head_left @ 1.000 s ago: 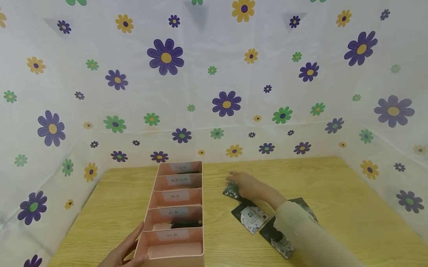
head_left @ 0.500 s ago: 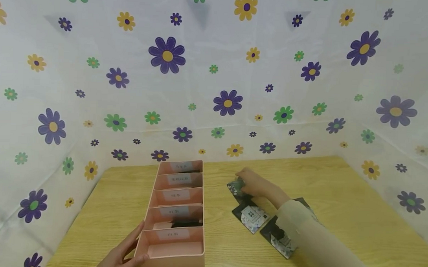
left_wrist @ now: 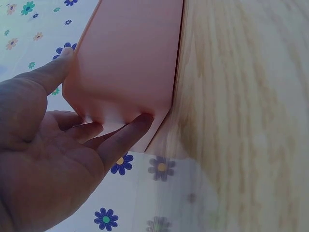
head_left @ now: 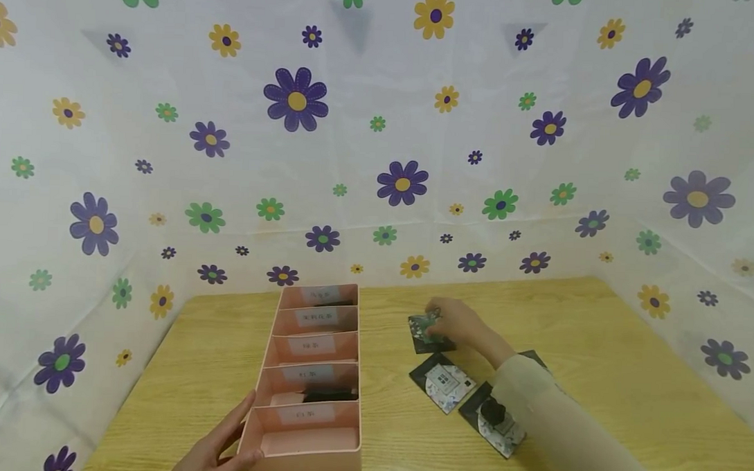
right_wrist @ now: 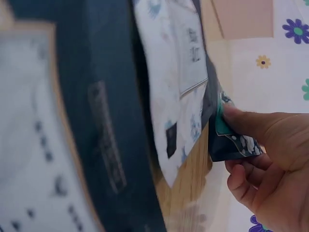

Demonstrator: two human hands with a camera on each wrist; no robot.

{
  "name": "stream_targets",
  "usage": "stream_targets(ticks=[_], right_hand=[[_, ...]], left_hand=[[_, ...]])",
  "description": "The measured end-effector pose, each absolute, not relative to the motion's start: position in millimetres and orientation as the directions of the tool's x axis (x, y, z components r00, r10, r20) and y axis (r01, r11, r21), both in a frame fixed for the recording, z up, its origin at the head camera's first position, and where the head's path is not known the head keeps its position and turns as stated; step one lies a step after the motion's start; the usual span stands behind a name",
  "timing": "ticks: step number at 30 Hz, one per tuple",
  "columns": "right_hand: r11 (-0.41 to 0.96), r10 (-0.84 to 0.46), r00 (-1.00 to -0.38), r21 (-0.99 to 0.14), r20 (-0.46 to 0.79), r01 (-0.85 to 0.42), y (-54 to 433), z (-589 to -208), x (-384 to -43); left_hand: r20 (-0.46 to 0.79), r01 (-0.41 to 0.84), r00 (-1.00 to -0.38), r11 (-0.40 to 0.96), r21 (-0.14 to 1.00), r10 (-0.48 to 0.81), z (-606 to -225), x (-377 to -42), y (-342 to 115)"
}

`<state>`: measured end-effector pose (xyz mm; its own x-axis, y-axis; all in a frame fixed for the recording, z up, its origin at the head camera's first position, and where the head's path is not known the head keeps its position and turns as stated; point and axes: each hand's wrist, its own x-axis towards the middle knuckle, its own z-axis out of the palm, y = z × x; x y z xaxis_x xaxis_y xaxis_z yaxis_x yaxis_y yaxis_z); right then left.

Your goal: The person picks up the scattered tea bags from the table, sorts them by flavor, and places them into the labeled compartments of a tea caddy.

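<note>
Flower-print white sheeting (head_left: 357, 75) around a wooden table (head_left: 627, 383)

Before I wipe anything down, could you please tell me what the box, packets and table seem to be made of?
Box: probably satin plastic, from its smooth walls and rounded corners.
Packets: smooth coated paper or plastic film, by their thin printed sides; unclear which.
Table: wood or wood-look laminate, lightly glossy, given its grain and reflections.

Wears a plain, pale cream sleeve (head_left: 579, 430) at near right, smooth along its length. Ends in a faintly creased cuff (head_left: 514, 382) short of the bare right hand (head_left: 464, 325). Shows a bare left hand (head_left: 216, 448) at near left.
</note>
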<state>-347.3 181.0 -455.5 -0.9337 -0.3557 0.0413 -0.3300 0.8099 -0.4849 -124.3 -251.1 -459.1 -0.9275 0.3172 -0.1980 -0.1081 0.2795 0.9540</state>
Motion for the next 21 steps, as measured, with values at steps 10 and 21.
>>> stream_targets(ticks=[10, 21], right_hand=[[0.722, -0.395, -0.911, -0.573, 0.121, -0.389, 196, -448, -349], [0.488, -0.259, -0.954, -0.832, 0.152, -0.265, 204, -432, -339]], left_hand=[[-0.198, -0.108, -0.929, 0.281, 0.953, 0.313, -459, -124, -251], [-0.198, -0.110, -0.924, 0.268, 0.957, 0.326, -457, -124, -251]])
